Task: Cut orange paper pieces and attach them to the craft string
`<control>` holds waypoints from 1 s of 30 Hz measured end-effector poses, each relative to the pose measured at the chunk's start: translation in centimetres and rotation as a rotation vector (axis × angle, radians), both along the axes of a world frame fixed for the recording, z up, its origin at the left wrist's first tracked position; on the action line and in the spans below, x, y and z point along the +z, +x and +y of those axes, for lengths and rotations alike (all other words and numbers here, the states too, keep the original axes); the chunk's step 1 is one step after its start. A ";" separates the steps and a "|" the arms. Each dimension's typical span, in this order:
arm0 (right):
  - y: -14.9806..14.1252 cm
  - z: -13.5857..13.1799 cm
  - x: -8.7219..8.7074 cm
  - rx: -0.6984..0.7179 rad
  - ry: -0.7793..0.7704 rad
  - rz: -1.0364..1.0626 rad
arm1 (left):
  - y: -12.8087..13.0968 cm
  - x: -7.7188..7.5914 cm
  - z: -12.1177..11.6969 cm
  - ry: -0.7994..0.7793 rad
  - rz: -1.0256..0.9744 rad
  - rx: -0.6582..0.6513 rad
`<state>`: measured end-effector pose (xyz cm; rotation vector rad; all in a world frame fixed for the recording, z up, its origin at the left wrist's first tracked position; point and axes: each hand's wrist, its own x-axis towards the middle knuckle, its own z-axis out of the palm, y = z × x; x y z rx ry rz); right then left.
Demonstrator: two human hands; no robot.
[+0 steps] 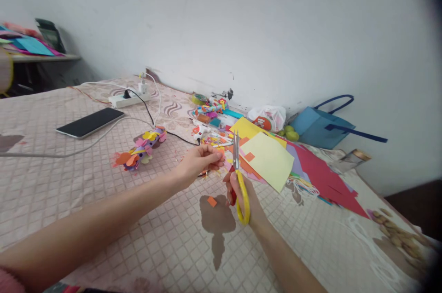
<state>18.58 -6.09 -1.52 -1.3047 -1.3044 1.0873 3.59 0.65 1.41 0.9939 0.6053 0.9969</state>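
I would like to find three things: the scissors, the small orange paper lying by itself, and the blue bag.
Scissors [236, 161]: head view, on the blades, close to the handles.
Small orange paper [212, 201]: head view, on the middle of its face.
Blue bag [319, 128]: head view, on its side wall.

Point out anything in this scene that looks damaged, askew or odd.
Dark, ragged blotches mar the pale wall near the decorated craft piece. An orange paper scrap lies loose on the tablecloth, apart from the sheets.
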 end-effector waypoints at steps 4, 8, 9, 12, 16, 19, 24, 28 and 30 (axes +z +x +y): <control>-0.2 -0.2 -1.0 0.004 -0.023 -0.161 | -0.2 0.5 0.0 0.037 -0.050 0.109; -0.5 -0.3 -1.2 0.022 -0.037 -0.229 | -0.1 0.8 -0.1 0.069 -0.055 0.177; -0.5 -0.4 -1.2 0.025 -0.032 -0.237 | -0.1 0.8 -0.1 0.072 -0.058 0.190; -0.6 -0.5 -1.0 0.037 -0.015 -0.278 | -0.1 0.7 -0.1 0.079 -0.057 0.225; -0.7 -0.7 -0.7 0.045 0.006 -0.332 | 0.1 0.3 -0.1 0.085 -0.068 0.241; -0.8 -0.8 -0.6 0.044 0.000 -0.331 | 0.1 0.1 -0.1 0.092 -0.082 0.235; -0.9 -0.8 -0.5 0.046 -0.015 -0.318 | 0.2 0.1 -0.2 0.090 -0.101 0.235; -0.9 -0.8 -0.5 0.048 -0.025 -0.311 | 0.2 0.2 -0.3 0.076 -0.096 0.246; -0.9 -0.7 -0.5 0.041 -0.021 -0.307 | 0.2 0.3 -0.4 0.072 -0.089 0.253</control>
